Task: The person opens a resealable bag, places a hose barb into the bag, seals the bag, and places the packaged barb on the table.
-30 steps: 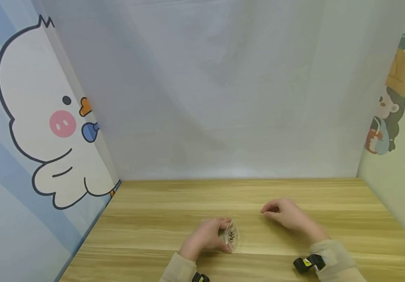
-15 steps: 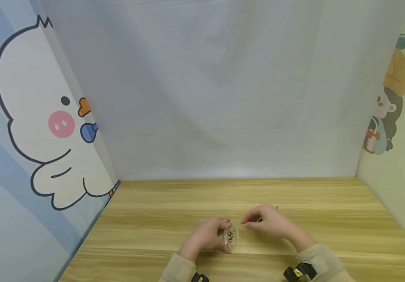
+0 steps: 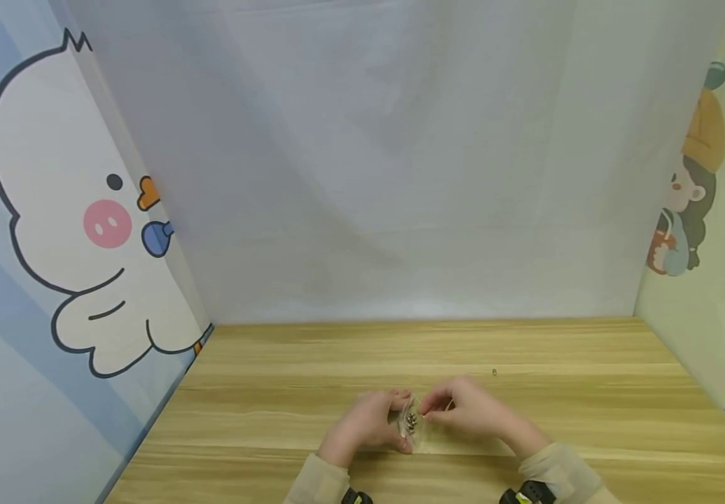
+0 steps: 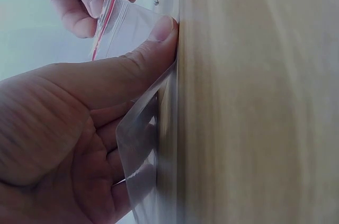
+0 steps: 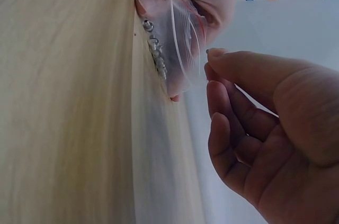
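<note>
A clear zip-lock bag (image 5: pixel 183 44) stands on the table with its mouth spread open, and its red seal strip shows in the left wrist view. Small shiny metal parts (image 5: pixel 154 49), several of them, lie in the bottom of the bag. My left hand (image 3: pixel 368 423) grips the bag between thumb and fingers from the left. From the right, my right hand (image 3: pixel 466 409) has thumb and forefinger right at the bag's mouth. The fingertips pinch a tiny dark piece (image 5: pixel 207 51), mostly hidden by the thumb. The other fingers are loosely curled.
One small metal part (image 3: pixel 494 372) lies on the wooden table (image 3: pixel 274 364), behind the right hand. A white curtain (image 3: pixel 400 175) closes off the back, with cartoon-printed panels at both sides. Black camera mounts (image 3: pixel 529 493) are on the wrists.
My right hand has moved left and toward me, up to the bag's mouth. The loose metal part behind it has come into view. The left hand and bag have stayed nearly still.
</note>
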Motion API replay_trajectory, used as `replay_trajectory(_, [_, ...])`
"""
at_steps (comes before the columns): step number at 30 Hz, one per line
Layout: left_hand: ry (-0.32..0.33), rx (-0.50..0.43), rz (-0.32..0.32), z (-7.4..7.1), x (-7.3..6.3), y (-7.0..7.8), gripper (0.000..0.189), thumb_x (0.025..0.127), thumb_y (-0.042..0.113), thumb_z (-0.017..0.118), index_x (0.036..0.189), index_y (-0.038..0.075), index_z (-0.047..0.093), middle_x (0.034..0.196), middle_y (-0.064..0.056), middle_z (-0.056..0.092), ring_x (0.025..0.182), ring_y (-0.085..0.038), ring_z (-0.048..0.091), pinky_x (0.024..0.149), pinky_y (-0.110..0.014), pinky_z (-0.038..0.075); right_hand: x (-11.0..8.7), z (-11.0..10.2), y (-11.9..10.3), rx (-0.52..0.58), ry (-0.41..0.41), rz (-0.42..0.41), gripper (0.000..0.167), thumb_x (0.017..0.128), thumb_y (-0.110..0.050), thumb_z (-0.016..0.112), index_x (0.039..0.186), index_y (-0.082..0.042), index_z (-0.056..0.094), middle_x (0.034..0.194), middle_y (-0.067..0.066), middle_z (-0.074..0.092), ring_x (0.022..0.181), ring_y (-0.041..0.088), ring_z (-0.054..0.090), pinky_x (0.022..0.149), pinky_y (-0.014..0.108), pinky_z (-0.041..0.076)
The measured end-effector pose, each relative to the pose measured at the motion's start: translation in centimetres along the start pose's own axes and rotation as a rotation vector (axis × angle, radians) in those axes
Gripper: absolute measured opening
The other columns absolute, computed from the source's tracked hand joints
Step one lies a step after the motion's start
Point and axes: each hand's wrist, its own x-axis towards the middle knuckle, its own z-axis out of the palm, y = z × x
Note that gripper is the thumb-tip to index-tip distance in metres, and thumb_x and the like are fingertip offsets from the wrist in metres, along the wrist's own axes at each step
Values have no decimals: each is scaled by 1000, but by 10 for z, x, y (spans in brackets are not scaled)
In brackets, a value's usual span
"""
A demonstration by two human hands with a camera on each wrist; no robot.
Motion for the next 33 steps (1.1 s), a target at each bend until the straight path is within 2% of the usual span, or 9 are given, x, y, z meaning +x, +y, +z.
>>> replay_trajectory(12, [-3,-6,-3,0,-2,0,82,66,22,103,140,11,71,152,4,62,146,-31,53,123,-50,39,1,6,0,-53,3,-10,8,96,-7,77,102,-10,81,98,-3,80,83,2,68,74,24,60])
replay_trajectory(33, [-5,5,3,-2,-3,1,80,65,24,102,138,12,72,152,5,61,145,-31,53,124,-51,38,0,2,-4,-37,6,17,8,96,-7,77,102,-8,82,100,0,80,85,5,68,75,26,59])
